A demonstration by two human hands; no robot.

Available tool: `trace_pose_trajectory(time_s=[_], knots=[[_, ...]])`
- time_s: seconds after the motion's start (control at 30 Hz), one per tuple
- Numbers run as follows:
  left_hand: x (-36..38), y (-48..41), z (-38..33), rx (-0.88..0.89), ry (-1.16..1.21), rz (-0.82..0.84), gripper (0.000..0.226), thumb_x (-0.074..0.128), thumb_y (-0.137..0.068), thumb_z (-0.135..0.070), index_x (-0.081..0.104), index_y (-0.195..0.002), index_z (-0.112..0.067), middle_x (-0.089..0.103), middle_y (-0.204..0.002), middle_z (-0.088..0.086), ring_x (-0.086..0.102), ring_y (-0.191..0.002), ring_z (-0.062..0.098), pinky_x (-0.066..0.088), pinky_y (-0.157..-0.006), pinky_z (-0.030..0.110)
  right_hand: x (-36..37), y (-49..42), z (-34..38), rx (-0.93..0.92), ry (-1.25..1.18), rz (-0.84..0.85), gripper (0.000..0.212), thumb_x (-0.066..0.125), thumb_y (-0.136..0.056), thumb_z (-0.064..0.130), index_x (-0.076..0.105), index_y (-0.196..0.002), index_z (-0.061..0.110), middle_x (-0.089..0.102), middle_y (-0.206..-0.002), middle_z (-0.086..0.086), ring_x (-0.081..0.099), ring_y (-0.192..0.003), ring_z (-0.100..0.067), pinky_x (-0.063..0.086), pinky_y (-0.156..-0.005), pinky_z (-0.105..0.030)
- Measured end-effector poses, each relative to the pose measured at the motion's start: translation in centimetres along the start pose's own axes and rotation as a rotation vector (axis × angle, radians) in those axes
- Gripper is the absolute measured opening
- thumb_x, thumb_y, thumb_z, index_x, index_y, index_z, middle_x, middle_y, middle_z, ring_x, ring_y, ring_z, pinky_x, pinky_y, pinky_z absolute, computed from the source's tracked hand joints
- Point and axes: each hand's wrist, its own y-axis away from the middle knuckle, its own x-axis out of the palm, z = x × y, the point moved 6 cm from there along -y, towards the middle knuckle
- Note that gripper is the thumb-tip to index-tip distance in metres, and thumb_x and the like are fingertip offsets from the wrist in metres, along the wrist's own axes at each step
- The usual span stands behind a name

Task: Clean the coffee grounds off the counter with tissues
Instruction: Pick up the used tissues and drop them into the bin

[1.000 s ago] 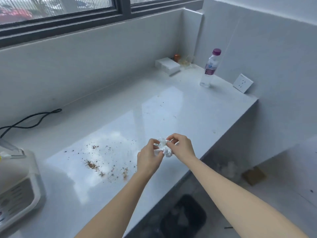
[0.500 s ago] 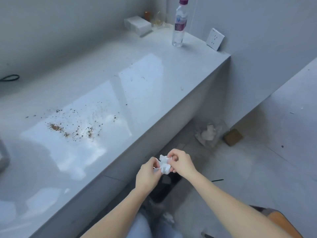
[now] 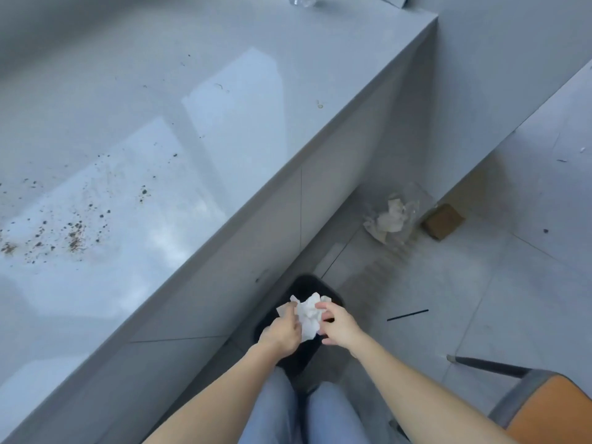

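Observation:
A crumpled white tissue [image 3: 309, 314] is pinched between my left hand [image 3: 283, 333] and my right hand [image 3: 338, 325]. Both hands hold it off the counter's front edge, directly above a black bin [image 3: 304, 350] on the floor. Brown coffee grounds [image 3: 69, 233] lie scattered on the glossy white counter [image 3: 224, 123] at the left, well away from my hands.
The counter's front edge runs diagonally from lower left to upper right. On the floor lie a wad of used paper in clear plastic [image 3: 392, 219], a small cardboard box [image 3: 443, 221] and a thin black stick [image 3: 407, 315]. An orange chair [image 3: 544, 408] stands at the lower right. A bottle's base [image 3: 302, 0] shows at the top.
My view has tilted down from the counter to the floor. Both hands have carried the tissue off the counter's edge to above the black bin.

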Motion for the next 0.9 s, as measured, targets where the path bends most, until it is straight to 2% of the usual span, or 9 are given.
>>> trace_pose_trajectory(time_s=[0.07, 0.17, 0.27, 0.37, 0.5, 0.67, 0.77, 0.83, 0.9], knots=[[0.4, -1.1, 1.0, -0.025, -0.101, 0.038, 0.061, 0.035, -0.098, -0.024, 0.005, -0.15, -0.017, 0.042, -0.144, 0.016, 0.046, -0.127, 0.032, 0.038, -0.104, 0.041, 0.4, -1.2, -1.5, 0.054, -0.015, 0.077, 0.06, 0.041, -0.092, -0.003, 0.037, -0.143, 0.029, 0.042, -0.134, -0.007, 0.056, -0.111, -0.023, 0.054, -0.089, -0.035], [0.5, -0.9, 1.5, -0.006, -0.179, 0.055, 0.068, 0.04, -0.096, -0.03, 0.001, -0.15, -0.019, 0.038, -0.146, 0.016, 0.042, -0.129, 0.034, 0.037, -0.104, 0.038, 0.2, -1.7, -2.2, 0.012, 0.04, 0.078, 0.064, 0.039, -0.092, -0.004, 0.034, -0.145, 0.031, 0.034, -0.149, -0.003, 0.051, -0.12, -0.022, 0.054, -0.086, -0.03], [-0.1, 0.7, 0.6, 0.029, -0.171, 0.042, 0.069, 0.041, -0.097, -0.032, 0.0, -0.151, -0.021, 0.034, -0.15, 0.013, 0.031, -0.138, 0.029, 0.028, -0.112, 0.039, -0.6, -0.7, -0.6, -0.075, 0.118, 0.02, 0.058, 0.039, -0.094, 0.0, 0.037, -0.144, 0.028, 0.038, -0.151, -0.004, 0.048, -0.116, -0.016, 0.046, -0.094, -0.029], [-1.7, 2.7, -1.6, 0.064, -0.159, 0.003, 0.069, 0.04, -0.096, -0.034, -0.001, -0.151, -0.022, 0.032, -0.152, 0.01, 0.024, -0.142, 0.026, 0.022, -0.115, 0.042, -1.9, 1.4, 2.8, -0.121, 0.147, -0.037, 0.055, 0.038, -0.094, 0.003, 0.041, -0.142, 0.029, 0.045, -0.146, -0.001, 0.049, -0.116, -0.012, 0.039, -0.091, -0.021], [-5.5, 6.1, -5.9, 0.165, -0.181, -0.15, 0.067, 0.039, -0.096, -0.034, 0.001, -0.151, -0.022, 0.021, -0.157, 0.002, 0.012, -0.146, 0.021, 0.011, -0.119, 0.04, -3.6, 5.5, 9.3, -0.287, 0.241, -0.134, 0.049, 0.041, -0.093, 0.011, 0.046, -0.138, 0.031, 0.055, -0.135, 0.003, 0.052, -0.122, -0.011, 0.038, -0.095, -0.021], [-11.0, 12.1, -11.0, 0.317, -0.243, -0.401, 0.064, 0.032, -0.098, -0.041, -0.003, -0.15, -0.026, -0.003, -0.16, -0.008, -0.01, -0.147, 0.014, -0.005, -0.119, 0.036, -5.0, 12.2, 17.5, -0.605, 0.397, -0.384, 0.044, 0.043, -0.096, 0.023, 0.042, -0.139, 0.032, 0.041, -0.147, 0.013, 0.035, -0.135, -0.005, 0.033, -0.109, -0.026], [-14.7, 14.8, -13.1, 0.365, -0.303, -0.551, 0.065, 0.027, -0.098, -0.043, -0.012, -0.148, -0.029, -0.017, -0.155, -0.012, -0.021, -0.144, 0.012, -0.011, -0.118, 0.036, -5.2, 15.1, 21.9, -0.755, 0.505, -0.478, 0.048, 0.039, -0.098, 0.027, 0.033, -0.145, 0.033, 0.027, -0.156, 0.012, 0.016, -0.144, -0.005, 0.016, -0.119, -0.032], [-17.1, 16.0, -14.2, 0.384, -0.344, -0.64, 0.065, 0.025, -0.098, -0.044, -0.02, -0.143, -0.032, -0.022, -0.154, -0.012, -0.026, -0.142, 0.012, -0.014, -0.117, 0.037, -5.2, 16.4, 24.4, -0.821, 0.577, -0.512, 0.051, 0.036, -0.099, 0.028, 0.025, -0.148, 0.033, 0.015, -0.159, 0.011, 0.004, -0.147, -0.005, 0.002, -0.12, -0.032], [-19.3, 16.8, -14.7, 0.379, -0.358, -0.7, 0.064, 0.022, -0.098, -0.044, -0.025, -0.139, -0.033, -0.025, -0.153, -0.011, -0.028, -0.141, 0.012, -0.016, -0.116, 0.037, -5.2, 17.5, 26.6, -0.866, 0.644, -0.54, 0.053, 0.032, -0.099, 0.03, 0.018, -0.15, 0.033, 0.007, -0.161, 0.01, -0.002, -0.147, -0.007, -0.005, -0.119, -0.035]])
